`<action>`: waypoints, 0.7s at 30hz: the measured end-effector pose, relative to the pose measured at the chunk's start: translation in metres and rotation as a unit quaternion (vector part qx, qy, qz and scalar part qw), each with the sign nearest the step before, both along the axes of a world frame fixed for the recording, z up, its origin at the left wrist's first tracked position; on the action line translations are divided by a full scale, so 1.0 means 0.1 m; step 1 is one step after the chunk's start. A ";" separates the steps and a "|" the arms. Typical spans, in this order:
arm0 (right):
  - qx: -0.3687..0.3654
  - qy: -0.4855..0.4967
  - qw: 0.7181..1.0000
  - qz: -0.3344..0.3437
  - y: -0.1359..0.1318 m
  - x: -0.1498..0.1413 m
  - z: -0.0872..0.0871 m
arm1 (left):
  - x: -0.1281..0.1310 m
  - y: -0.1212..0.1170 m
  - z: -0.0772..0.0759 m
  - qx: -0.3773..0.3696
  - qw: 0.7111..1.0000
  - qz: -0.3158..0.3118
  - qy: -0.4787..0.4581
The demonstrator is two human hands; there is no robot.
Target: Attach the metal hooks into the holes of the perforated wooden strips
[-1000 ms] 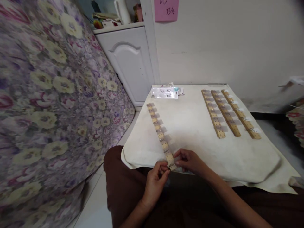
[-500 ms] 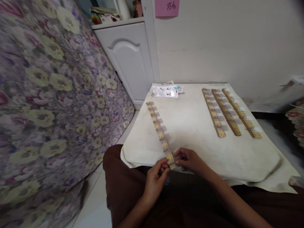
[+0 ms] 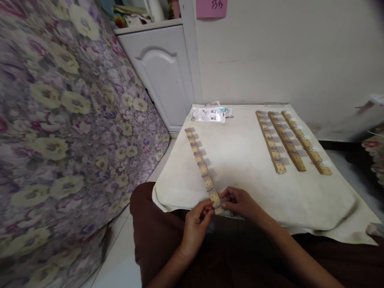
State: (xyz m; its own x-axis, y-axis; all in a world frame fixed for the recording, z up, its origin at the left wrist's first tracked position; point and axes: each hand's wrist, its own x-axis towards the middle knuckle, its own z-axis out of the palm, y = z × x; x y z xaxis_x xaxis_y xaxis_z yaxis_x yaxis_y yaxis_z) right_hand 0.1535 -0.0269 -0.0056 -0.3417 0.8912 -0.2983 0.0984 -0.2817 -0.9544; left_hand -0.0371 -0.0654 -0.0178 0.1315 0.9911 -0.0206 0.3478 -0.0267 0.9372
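A narrow wooden strip (image 3: 208, 182) with small holes lies slantwise on the left part of the cloth-covered table, its near end at the front edge. Small clear tabs and thin metal pieces sit at intervals along it. At that near end, my left hand (image 3: 195, 226) is closed in a pinch on the strip's left side. From the right, my right hand (image 3: 241, 203) pinches the same end, thumb and fingertips close to a metal piece across the strip. What exactly lies between the fingertips is too small to tell.
Three similar wooden strips (image 3: 271, 142) lie side by side at the table's right. Clear plastic packaging (image 3: 208, 115) rests at the back left. Behind stand a white cabinet (image 3: 160, 76) and a wall with a pink note (image 3: 211, 9). A floral curtain (image 3: 69, 132) hangs on the left.
Both hands stay at the strip's near end, with only a very slight shift of the fingers. The view has tilted down a little.
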 end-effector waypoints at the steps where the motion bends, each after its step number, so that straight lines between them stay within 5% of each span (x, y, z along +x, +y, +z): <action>1: -0.002 0.000 1.000 0.001 0.00 0.00 0.00 | 0.00 0.00 0.00 0.000 1.000 -0.002 0.001; 21: -0.004 0.008 1.000 0.008 0.00 0.00 0.04 | -0.01 -0.01 0.00 -0.016 1.000 -0.014 0.004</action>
